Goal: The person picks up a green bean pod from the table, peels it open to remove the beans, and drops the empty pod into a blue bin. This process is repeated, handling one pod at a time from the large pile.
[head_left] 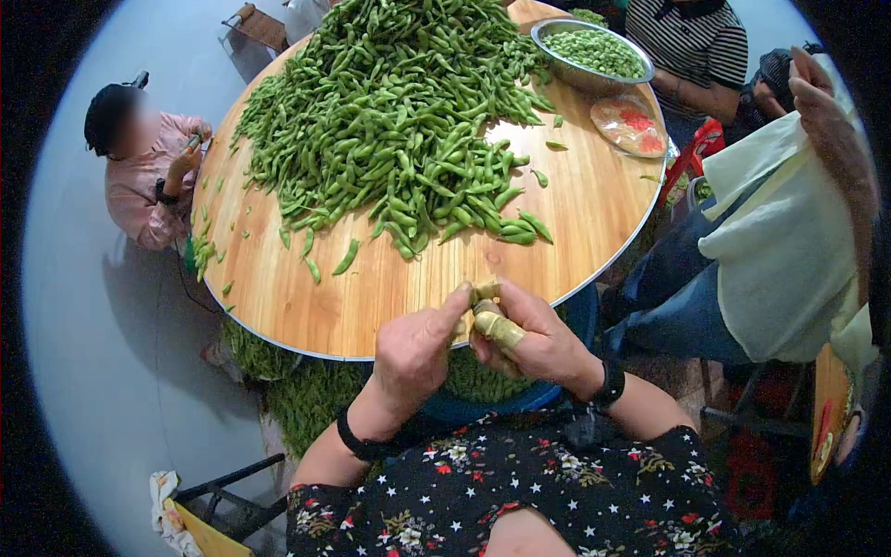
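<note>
Left hand (411, 353), right hand (538, 342): brought together, whether anything is clamped cannot be told | curved green pods (399, 139): heaped on round pale-wood tabletop (594, 218) | loose pods (346, 257) could be knocked off if brushed in reaching

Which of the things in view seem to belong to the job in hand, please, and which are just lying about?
Likely part of the job:
- left hand
- right hand
- green pods
- table
- metal bowl
- shelled beans

Seemingly just lying about:
- round item with red marks
- brown chair
</note>
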The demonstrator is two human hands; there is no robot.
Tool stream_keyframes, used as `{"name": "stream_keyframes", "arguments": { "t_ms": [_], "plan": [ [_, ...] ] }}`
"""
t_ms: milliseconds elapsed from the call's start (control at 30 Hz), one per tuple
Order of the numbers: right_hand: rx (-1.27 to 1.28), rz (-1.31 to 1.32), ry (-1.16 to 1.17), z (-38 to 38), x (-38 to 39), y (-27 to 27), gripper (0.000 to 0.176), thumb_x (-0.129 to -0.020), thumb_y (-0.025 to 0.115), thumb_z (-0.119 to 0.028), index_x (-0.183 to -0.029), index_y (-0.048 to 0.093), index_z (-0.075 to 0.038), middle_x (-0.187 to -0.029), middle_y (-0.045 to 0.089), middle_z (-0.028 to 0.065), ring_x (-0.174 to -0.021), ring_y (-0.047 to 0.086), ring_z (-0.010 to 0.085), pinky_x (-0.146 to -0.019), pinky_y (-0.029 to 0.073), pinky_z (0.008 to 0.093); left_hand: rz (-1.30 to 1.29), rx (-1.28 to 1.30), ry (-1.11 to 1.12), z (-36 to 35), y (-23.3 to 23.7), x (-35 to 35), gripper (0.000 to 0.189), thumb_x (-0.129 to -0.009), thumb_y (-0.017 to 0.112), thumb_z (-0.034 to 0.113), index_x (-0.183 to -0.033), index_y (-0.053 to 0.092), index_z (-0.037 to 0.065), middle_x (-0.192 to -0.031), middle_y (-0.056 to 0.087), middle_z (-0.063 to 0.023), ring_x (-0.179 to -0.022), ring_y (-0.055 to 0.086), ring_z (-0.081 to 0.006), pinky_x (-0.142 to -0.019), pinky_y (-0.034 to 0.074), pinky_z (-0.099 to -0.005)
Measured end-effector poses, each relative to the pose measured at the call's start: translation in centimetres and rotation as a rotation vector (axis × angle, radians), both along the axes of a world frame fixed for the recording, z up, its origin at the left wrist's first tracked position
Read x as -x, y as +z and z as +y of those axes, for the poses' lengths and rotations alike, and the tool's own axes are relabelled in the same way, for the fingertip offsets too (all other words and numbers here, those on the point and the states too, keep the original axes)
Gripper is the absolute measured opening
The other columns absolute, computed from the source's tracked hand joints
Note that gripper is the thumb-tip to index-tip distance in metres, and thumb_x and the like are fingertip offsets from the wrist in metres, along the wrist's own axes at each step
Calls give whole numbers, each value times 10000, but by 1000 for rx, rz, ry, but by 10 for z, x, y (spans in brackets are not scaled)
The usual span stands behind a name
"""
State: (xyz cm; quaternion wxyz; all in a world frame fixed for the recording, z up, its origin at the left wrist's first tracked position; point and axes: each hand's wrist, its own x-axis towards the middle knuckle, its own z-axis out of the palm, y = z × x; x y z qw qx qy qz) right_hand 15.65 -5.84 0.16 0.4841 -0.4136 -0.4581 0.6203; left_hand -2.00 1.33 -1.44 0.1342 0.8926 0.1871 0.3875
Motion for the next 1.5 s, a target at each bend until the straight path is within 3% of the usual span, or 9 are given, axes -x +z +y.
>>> {"name": "stream_keyframes", "arguments": {
  "t_ms": [267, 400, 467, 567, 1000, 1100, 1200, 1400, 1500],
  "plan": [
    [375, 629, 94, 10, 3, -18, 196, -990, 433, -252, -1115, 473, -106, -662, 567, 11, -413, 470, 82, -347, 363, 196, -539, 1622, -280, -10, -5, 0, 344, -968, 535, 204, -1257, 546, 18, -787, 583, 26, -645, 504, -43, -571, 423, -192],
    [344, 478, 47, 12, 1, -18, 193, -992, 419, -243, -1109, 471, -98, -681, 572, 18, -430, 492, 86, -353, 374, 202, -237, 1057, 1, -8, -4, 5, 334, -916, 604, 176, -1210, 570, 21, -784, 613, -14, -640, 565, -94, -562, 451, -223],
    [323, 314, -14, 10, 1, -13, 195, -995, 406, -236, -1096, 466, -80, -700, 575, 27, -445, 520, 98, -363, 393, 217, 37, 204, 67, -2, -1, 7, 321, -838, 642, 90, -1147, 590, 18, -769, 635, -91, -655, 623, -192, -578, 487, -279],
    [196, 76, -63, 7, 8, -6, 194, -997, 399, -215, -1093, 454, -56, -708, 572, 31, -459, 542, 109, -382, 416, 235, 55, -40, 114, -2, -1, 2, 326, -774, 656, 89, -1084, 597, 6, -748, 621, -150, -659, 624, -279, -576, 491, -345],
    [-160, -340, -222, 2, 14, -17, 161, -952, 437, -166, -993, 496, -21, -682, 568, 40, -538, 525, 86, -459, 427, 261, -66, 239, 253, -13, -15, -14, 191, -859, 580, 161, -971, 589, 6, -673, 613, -137, -578, 625, -285, -525, 477, -349],
    [50, -184, -146, 1, 3, -19, 172, -955, 454, -194, -1001, 508, -37, -687, 572, 34, -541, 526, 82, -448, 415, 251, -64, 466, 222, -12, -20, -12, 193, -915, 547, 184, -992, 574, 9, -707, 621, -90, -630, 634, -201, -566, 489, -307],
    [125, -52, -23, 5, -12, -33, 209, -955, 480, -244, -1013, 531, -49, -711, 591, 28, -554, 555, 90, -457, 408, 240, -191, 1135, 19, -10, -20, -8, 136, -952, 479, 73, -1022, 548, -22, -745, 623, -76, -696, 632, -131, -592, 495, -294],
    [-156, -440, -310, 4, -9, -38, 220, -902, 584, -246, -974, 561, -40, -742, 595, 16, -584, 558, 98, -514, 429, 257, -3, 658, 51, -17, -10, -12, 175, -913, 512, 32, -1077, 541, -22, -833, 650, -131, -777, 667, -204, -677, 523, -321],
    [-38, -144, -238, 9, -6, -49, 205, -883, 652, -196, -1013, 564, -64, -757, 579, -31, -606, 520, 41, -512, 409, 201, 40, 561, 45, -22, -11, -12, 226, -877, 536, 2, -1102, 527, -11, -881, 650, -173, -811, 675, -255, -710, 525, -335]
  ]
}}
